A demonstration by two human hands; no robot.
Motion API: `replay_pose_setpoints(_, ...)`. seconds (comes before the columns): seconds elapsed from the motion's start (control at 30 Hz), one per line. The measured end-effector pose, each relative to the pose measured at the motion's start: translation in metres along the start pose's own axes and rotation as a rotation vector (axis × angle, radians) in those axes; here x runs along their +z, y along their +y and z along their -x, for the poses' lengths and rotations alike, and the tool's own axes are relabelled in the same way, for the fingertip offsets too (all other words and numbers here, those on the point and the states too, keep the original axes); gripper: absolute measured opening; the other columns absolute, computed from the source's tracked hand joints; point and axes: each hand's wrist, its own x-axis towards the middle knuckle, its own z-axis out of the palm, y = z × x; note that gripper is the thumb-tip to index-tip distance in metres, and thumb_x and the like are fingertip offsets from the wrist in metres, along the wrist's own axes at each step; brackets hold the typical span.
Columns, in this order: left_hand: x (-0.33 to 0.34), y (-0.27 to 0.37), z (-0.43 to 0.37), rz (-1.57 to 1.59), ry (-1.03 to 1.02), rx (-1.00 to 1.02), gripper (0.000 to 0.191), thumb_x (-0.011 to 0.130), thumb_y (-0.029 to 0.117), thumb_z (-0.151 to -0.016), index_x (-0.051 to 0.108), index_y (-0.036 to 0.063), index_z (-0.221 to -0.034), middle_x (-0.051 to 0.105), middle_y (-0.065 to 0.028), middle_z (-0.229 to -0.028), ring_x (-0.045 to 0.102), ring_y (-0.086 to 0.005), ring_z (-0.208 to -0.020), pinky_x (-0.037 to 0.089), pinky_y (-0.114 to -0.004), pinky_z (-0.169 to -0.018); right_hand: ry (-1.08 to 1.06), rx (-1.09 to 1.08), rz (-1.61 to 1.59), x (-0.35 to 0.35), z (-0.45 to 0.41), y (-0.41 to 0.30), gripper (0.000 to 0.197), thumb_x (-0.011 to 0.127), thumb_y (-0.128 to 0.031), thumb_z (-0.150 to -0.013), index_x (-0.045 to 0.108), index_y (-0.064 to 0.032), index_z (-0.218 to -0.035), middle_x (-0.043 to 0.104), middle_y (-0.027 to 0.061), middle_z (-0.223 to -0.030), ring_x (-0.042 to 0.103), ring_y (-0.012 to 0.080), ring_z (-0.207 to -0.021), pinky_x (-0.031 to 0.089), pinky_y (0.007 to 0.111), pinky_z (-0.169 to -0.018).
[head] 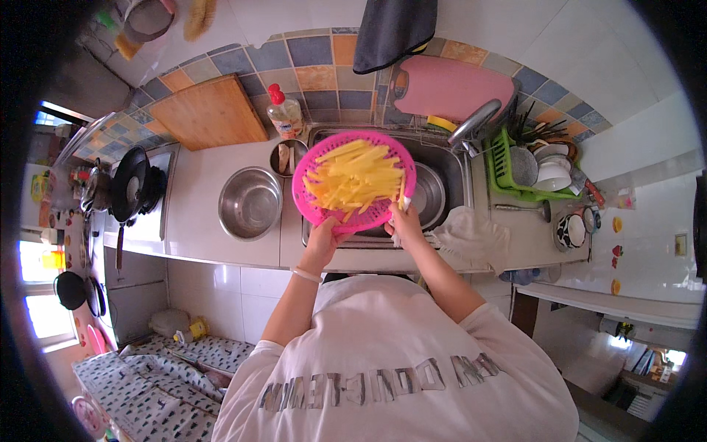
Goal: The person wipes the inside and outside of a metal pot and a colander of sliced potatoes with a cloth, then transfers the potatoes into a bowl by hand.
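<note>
A round pink plastic colander [301, 190] is held up over the stainless steel sink [461, 166]. Yellow strips that look like cut potato [356, 174] fill it. My left hand [326, 243] grips the near left part of the rim, a pale bangle on its wrist. At the near right rim, my right hand [406, 224] grips the colander and also has a bit of white cloth or paper against its fingers. Partly hidden behind the colander, a metal bowl [433, 193] sits in the sink.
Left of the sink are a steel bowl [250, 203], a small bowl [284, 157] and a red-capped bottle [284, 113]. A faucet [476, 121] arches over the sink's right side. A pale cloth [475, 237] lies at the counter edge. Further right stands a green dish rack [502, 163].
</note>
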Motion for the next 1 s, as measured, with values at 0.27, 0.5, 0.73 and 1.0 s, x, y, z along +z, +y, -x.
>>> replay_pose_setpoints(0.27,-0.017,-0.006,-0.006,0.024,0.011,-0.095,0.030,0.043,0.008,-0.082,0.046,0.0015,-0.112,0.057,-0.0097,-0.102,0.059,-0.0212,-0.089,0.053,-0.033,-0.072,-0.019,0.105,0.038,-0.002,-0.003,0.007,0.017,0.050,-0.018,-0.082,0.042,-0.0064,-0.090,0.041,0.0037,-0.066,0.041,0.0115,-0.042,0.034,0.028,-0.033)
replay_pose_setpoints(0.5,-0.001,0.002,0.005,-0.098,-0.003,0.062,0.031,0.041,0.009,-0.084,0.045,0.0039,-0.114,0.057,-0.0087,-0.104,0.060,-0.0190,-0.089,0.054,-0.031,-0.070,0.037,0.009,0.039,0.000,0.009,0.007,0.013,0.049,-0.017,-0.082,0.042,-0.0071,-0.086,0.038,0.0000,-0.058,0.038,0.0105,-0.040,0.033,0.027,-0.032)
replay_pose_setpoints(0.73,-0.013,-0.006,-0.002,0.050,0.009,-0.060,0.034,0.043,0.004,-0.081,0.043,0.0022,-0.115,0.054,-0.0103,-0.109,0.059,-0.0232,-0.092,0.054,-0.032,-0.071,-0.030,0.094,0.014,-0.003,0.008,0.005,0.014,0.051,-0.018,-0.081,0.044,-0.0080,-0.087,0.044,0.0001,-0.065,0.040,0.0085,-0.045,0.034,0.023,-0.036)
replay_pose_setpoints(1.0,-0.021,-0.009,-0.006,0.110,-0.049,-0.040,0.035,0.042,0.006,-0.083,0.042,0.0006,-0.117,0.053,-0.0109,-0.113,0.055,-0.0234,-0.101,0.050,-0.036,-0.083,0.150,-0.107,0.029,-0.017,0.004,-0.019,0.035,0.049,-0.006,-0.073,0.033,-0.0039,-0.103,0.054,0.0088,-0.082,0.049,0.0136,-0.057,0.042,0.028,-0.051)
